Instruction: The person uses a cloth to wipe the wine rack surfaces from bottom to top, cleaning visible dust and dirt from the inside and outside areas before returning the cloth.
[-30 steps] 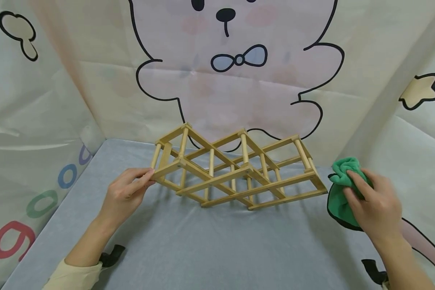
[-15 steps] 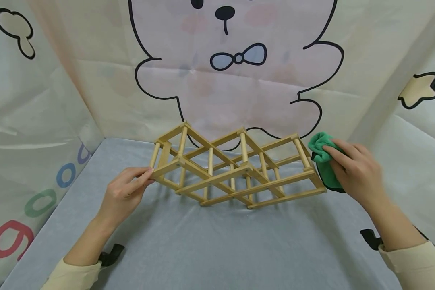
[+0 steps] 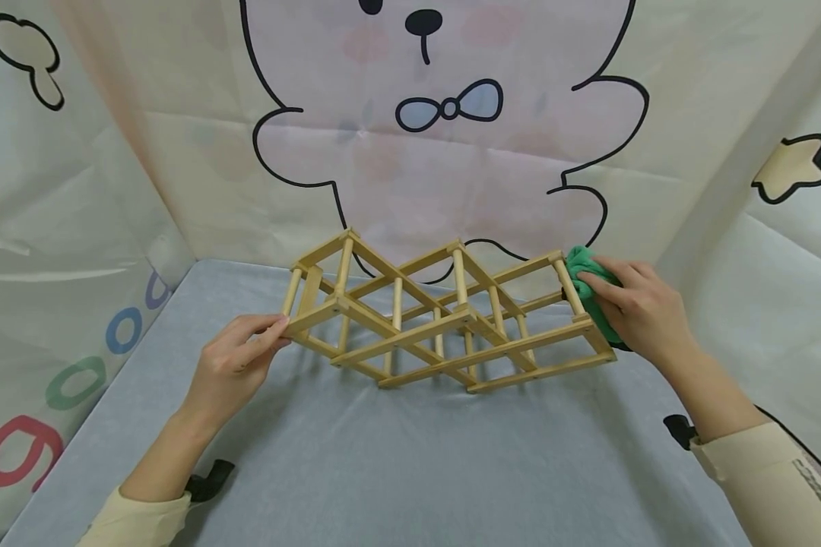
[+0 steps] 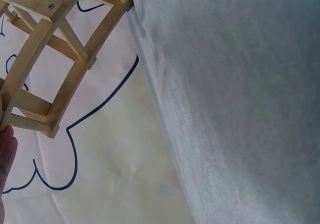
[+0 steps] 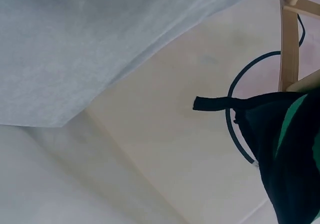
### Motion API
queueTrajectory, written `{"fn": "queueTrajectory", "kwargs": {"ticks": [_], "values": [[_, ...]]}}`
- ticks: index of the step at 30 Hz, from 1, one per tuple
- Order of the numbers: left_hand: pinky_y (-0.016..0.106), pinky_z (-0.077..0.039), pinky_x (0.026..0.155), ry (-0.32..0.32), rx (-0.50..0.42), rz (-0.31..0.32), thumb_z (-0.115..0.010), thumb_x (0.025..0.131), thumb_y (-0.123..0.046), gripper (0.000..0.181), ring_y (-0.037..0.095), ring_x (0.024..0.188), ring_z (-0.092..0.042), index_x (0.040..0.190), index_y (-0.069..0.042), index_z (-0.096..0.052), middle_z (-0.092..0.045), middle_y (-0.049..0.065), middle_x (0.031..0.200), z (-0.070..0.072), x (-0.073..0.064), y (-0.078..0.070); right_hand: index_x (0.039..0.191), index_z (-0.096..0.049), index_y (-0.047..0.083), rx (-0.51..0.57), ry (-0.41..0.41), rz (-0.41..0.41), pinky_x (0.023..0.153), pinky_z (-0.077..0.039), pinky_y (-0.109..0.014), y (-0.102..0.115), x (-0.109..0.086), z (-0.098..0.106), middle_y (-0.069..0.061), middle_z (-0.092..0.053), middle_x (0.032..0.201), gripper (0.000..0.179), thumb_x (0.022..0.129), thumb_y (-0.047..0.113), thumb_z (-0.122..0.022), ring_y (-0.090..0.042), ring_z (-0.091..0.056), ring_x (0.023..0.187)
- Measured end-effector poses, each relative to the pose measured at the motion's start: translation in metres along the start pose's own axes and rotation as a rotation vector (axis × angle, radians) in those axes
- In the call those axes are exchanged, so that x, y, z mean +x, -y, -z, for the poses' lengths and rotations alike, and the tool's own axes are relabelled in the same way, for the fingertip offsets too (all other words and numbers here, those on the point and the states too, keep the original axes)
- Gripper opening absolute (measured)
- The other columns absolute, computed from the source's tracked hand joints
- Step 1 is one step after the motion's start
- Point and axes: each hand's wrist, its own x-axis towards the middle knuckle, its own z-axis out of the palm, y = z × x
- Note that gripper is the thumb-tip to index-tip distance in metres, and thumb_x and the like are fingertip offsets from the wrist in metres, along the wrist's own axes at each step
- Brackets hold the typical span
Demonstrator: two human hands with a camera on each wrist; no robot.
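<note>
A wooden lattice rack [image 3: 465, 319] made of slats and round dowels stands across the middle of the head view. My left hand [image 3: 236, 357] pinches its left end corner between thumb and fingers. In the left wrist view the rack [image 4: 30, 59] shows at the upper left, with fingertips [image 4: 7, 146] at its end. My right hand [image 3: 646, 304] grips a bunched green cloth [image 3: 591, 304] against the rack's right end, behind the end dowel. The right wrist view shows the cloth's dark edge [image 5: 270, 139] and a loop tab near the rack's slats.
A grey-blue cloth covers the table [image 3: 410, 471]. Behind it hangs a printed backdrop [image 3: 438, 175] with a cartoon animal, and pale side sheets with coloured letters [image 3: 23, 452] and a star [image 3: 794, 167] close in both sides. Black straps sit at both wrists.
My right hand has moved left and upward with the green cloth, from beside the rack to its right end. The left hand and the rack have stayed in place.
</note>
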Motion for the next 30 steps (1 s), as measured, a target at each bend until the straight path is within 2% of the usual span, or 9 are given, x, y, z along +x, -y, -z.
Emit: {"fn": "queueTrajectory", "kwargs": {"ticks": [5,10,14,22,30], "values": [[0.032,-0.059,0.068,0.003,0.004,-0.004,-0.062,0.107,-0.029,0.033,0.030,0.079,-0.071,0.112,0.000,-0.079,-0.075,0.015,0.099,0.000,0.000,0.000,0.119,-0.079,0.008,-0.030,0.051,-0.027,0.061,-0.058,-0.066,-0.003,-0.003,-0.001,-0.020,-0.065,0.131,0.047,0.076,-0.009,-0.084,-0.046,-0.060,0.102],[0.030,-0.059,0.070,0.008,0.003,-0.001,-0.063,0.107,-0.028,0.032,0.029,0.080,-0.071,0.113,-0.001,-0.079,-0.075,0.015,0.099,0.000,0.000,0.000,0.117,-0.079,0.007,-0.044,0.117,-0.070,0.058,-0.058,-0.065,-0.010,-0.014,-0.002,-0.022,-0.065,0.129,0.045,0.076,-0.010,-0.083,-0.046,-0.060,0.102],[0.032,-0.059,0.069,0.003,-0.001,-0.004,-0.064,0.106,-0.027,0.031,0.030,0.079,-0.071,0.113,-0.001,-0.079,-0.075,0.015,0.099,0.000,0.000,0.000,0.119,-0.077,0.006,-0.037,0.127,-0.086,0.057,-0.058,-0.064,-0.015,-0.021,-0.002,-0.022,-0.066,0.128,0.044,0.078,-0.010,-0.082,-0.044,-0.060,0.103],[0.033,-0.059,0.068,-0.002,-0.006,-0.006,-0.063,0.107,-0.028,0.032,0.030,0.079,-0.071,0.113,-0.001,-0.079,-0.075,0.015,0.098,-0.001,0.001,0.001,0.123,-0.075,0.006,0.007,0.078,-0.093,0.062,-0.058,-0.064,-0.006,-0.008,0.000,-0.023,-0.066,0.130,0.048,0.079,-0.012,-0.081,-0.046,-0.061,0.105],[0.031,-0.060,0.069,-0.016,-0.006,-0.009,-0.063,0.107,-0.028,0.032,0.031,0.079,-0.071,0.111,0.000,-0.079,-0.075,0.016,0.098,-0.001,0.001,0.001,0.119,-0.078,0.005,0.023,-0.037,-0.067,0.053,-0.055,-0.066,0.007,0.018,0.008,-0.021,-0.069,0.127,0.044,0.080,-0.014,-0.077,-0.048,-0.063,0.102]]}}
